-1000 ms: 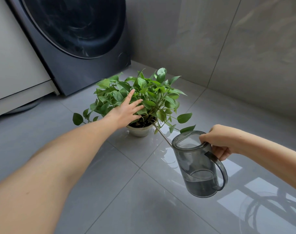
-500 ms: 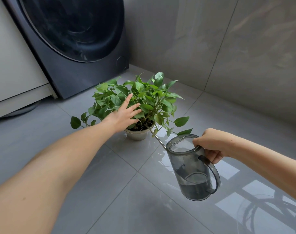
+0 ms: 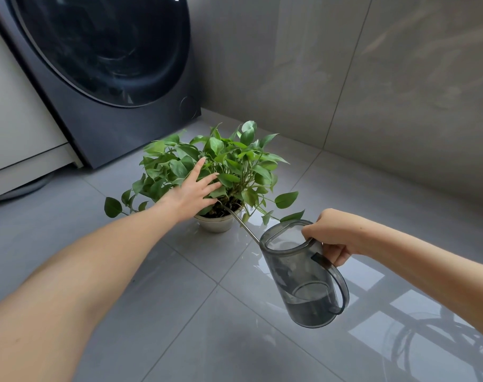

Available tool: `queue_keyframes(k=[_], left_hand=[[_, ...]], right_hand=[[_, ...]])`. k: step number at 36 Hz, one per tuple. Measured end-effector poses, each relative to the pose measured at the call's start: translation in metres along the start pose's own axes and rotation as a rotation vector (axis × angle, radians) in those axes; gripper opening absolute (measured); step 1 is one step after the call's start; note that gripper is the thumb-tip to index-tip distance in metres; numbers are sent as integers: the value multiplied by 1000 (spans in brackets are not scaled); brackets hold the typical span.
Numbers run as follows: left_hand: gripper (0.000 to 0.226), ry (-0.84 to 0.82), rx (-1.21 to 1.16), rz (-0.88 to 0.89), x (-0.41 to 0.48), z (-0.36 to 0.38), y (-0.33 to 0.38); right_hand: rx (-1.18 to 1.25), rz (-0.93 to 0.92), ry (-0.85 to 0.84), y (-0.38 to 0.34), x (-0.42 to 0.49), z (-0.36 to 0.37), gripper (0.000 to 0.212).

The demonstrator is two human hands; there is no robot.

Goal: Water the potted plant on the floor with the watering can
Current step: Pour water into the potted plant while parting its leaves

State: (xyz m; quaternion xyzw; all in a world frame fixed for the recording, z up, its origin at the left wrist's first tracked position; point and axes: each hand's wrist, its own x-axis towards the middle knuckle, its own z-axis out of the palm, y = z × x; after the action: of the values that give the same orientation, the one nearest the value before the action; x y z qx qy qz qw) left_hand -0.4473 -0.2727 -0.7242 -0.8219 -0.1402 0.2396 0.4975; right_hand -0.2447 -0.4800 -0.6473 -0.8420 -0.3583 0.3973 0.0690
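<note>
At the far left of the scene a dark front-loading washing machine point(image 3: 110, 78) stands against pale cabinetry point(image 3: 17, 119), its round glass door facing the room. Just right of it and nearer, on the glossy grey tiled floor point(image 3: 207, 326), sits the potted plant point(image 3: 218, 166): a bushy mound of bright green, heart-shaped leaves in a small, pale round pot point(image 3: 216, 223), with a few stems trailing down toward the tiles at left and right. The left hand point(image 3: 196, 188) reaches in from the near left, fingers spread and pressed flat into the foliage, pushing leaves aside above the dark soil. To the right, nearer than the pot, the watering can point(image 3: 303, 277) hangs above the floor. It is a smoky, see-through grey cylinder with an open oval rim, a looping handle on its right side and a little water pooled at the bottom. Its body tilts with the top leaning left. A long thin metal spout point(image 3: 241, 223) runs from the rim up and far-left, its tip over the pot's edge near the soil. The right hand point(image 3: 334, 235) is closed around the top of the handle, thumb on the rim.
</note>
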Motion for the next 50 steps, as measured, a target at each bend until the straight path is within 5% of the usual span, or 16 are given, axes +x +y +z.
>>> queue_keyframes(k=[50], left_hand=[[56, -19, -54, -20, -3, -4, -5]], right_hand=[[-25, -62, 94, 8, 13, -2, 15]])
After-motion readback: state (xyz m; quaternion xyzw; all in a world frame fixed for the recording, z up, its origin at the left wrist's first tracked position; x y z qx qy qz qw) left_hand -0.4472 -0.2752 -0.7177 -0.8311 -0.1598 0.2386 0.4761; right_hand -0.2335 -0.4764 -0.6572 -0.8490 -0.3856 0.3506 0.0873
